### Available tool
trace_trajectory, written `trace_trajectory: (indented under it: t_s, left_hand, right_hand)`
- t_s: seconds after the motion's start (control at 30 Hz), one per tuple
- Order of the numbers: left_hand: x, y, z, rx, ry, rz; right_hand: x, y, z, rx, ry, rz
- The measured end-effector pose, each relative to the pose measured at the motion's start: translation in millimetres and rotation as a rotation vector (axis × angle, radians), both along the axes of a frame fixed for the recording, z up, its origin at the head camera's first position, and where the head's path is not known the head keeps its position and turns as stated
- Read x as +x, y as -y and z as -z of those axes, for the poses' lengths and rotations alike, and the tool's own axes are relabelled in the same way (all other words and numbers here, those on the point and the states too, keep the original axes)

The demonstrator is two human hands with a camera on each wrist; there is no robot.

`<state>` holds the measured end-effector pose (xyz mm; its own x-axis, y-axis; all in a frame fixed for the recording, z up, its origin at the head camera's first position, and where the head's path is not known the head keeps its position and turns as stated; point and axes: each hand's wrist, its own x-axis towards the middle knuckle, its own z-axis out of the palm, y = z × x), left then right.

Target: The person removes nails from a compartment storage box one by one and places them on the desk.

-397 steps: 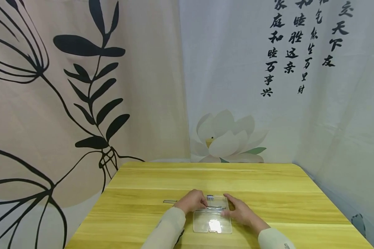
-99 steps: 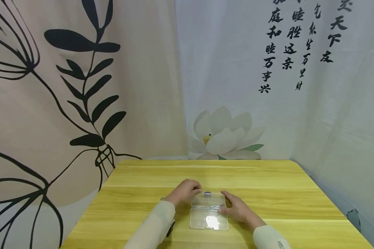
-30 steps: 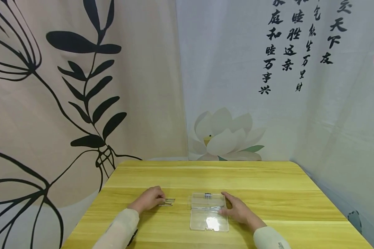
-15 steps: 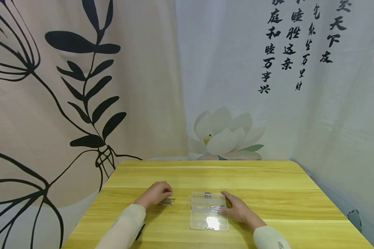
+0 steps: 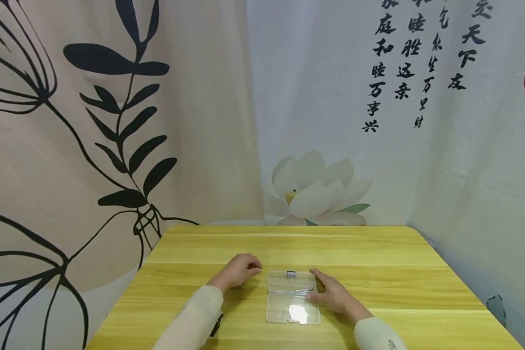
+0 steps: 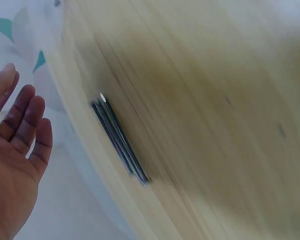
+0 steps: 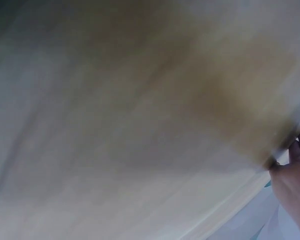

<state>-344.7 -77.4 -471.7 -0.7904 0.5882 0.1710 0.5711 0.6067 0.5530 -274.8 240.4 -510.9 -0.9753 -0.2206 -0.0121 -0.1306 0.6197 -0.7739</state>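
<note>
Head view: right hand [image 5: 335, 294], fingers clamped on open clear plastic case [image 5: 277, 312]; left hand [image 5: 238, 270] empty, fingers loosely apart. Metal rods [image 6: 122, 141] lie on the counter [image 5: 385, 277], left of the case; I judge the left sleeve [image 5: 194, 316], brushing low, could scatter them.

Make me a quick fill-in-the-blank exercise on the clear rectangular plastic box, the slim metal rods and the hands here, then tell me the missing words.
1. The clear rectangular plastic box lies on the yellow wooden table with its lid ____.
2. As the person sees it, the right hand touches the ____ side of the box.
3. The left hand holds ____ between its fingers.
4. In the left wrist view, slim metal rods lie side by side on the ____.

Missing words: open; right; nothing; table.
</note>
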Motion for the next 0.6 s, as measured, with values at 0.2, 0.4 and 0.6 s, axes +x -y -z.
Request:
trace_trajectory:
  t_s: [0.2, 0.4, 0.6]
  left_hand:
    - [4.3, -25, -3.9, 0.056, 0.038, 0.001]
    - [8.4, -49, -7.1, 0.108, 0.069, 0.009]
    - [12.7, -67, -8.4, 0.138, 0.094, 0.004]
  right_hand:
    - [1.4, 0, 0.9, -0.001, 0.007, 0.0]
    - [2.2, 0, 1.3, -0.001, 0.001, 0.007]
    - [3.2, 0, -0.4, -0.003, -0.004, -0.001]
